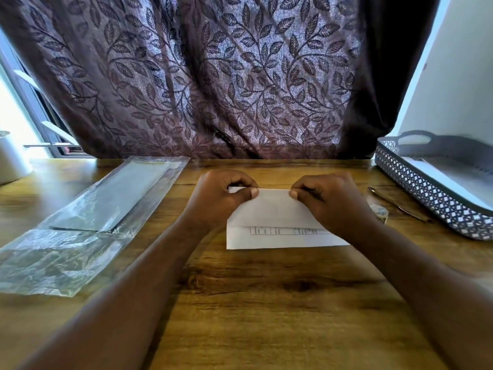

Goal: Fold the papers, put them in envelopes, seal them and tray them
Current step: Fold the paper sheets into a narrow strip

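White paper, folded to a flat rectangle with a printed row of boxes near its front edge, lies on the wood-grain table. Left hand and right hand have fingers curled, thumbs pinching the paper's far edge towards either end. Left of the paper: crinkled clear plastic sleeve holding flat pale envelopes; right of it: slim pen, then grey lattice-walled tray with a loop handle; behind it: leaf-patterned woven curtain.
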Motion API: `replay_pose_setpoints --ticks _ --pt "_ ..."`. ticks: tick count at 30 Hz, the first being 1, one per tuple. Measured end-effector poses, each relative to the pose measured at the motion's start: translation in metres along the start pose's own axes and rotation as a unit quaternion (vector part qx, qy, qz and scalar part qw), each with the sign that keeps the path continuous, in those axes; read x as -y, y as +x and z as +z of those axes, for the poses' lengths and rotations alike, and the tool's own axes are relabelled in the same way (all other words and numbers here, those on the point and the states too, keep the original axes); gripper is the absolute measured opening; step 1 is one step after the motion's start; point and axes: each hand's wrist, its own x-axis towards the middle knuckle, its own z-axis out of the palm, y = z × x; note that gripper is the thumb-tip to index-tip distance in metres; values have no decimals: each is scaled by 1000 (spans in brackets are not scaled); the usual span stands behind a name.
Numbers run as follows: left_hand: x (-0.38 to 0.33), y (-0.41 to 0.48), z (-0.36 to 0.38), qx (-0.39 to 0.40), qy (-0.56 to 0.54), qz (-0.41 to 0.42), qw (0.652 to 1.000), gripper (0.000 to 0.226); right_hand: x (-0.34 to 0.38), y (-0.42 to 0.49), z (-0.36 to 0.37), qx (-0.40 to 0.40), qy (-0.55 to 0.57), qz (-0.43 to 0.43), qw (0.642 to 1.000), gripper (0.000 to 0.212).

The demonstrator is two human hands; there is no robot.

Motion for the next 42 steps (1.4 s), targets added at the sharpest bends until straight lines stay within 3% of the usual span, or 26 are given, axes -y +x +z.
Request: replay_pose_setpoints --ticks 3,8,17,24,30,33,35,37,42 --pt "3 0 -3 3 3 -8 1000 13 -7 -3 -3 1 -2 14 1000 33" --pt "14 2 -11 4 -27 -14 1000 7 -13 -4 -11 -4 0 45 999 9" --pt "27 3 -16 -2 -39 -21 999 6 -19 -4 -22 34 34 140 989 12" --pt "38 2 -17 0 -44 -41 998 12 -22 -9 -18 29 152 204 967 25" --pt "42 0 -13 40 26 -65 997 15 -18 -13 -11 -8 185 261 947 11" --pt "26 1 -6 47 132 -31 990 7 -10 -13 -6 -17 160 252 954 12" --pt "10 2 5 59 171 24 983 17 -4 -12 -1 -23 146 232 961 9" --pt "-8 0 18 75 182 63 978 22 5 -12 4 -23 115 197 973 5" --pt "-26 -4 32 79 182 61 978 18 23 -14 13 -6 140 121 983 7"
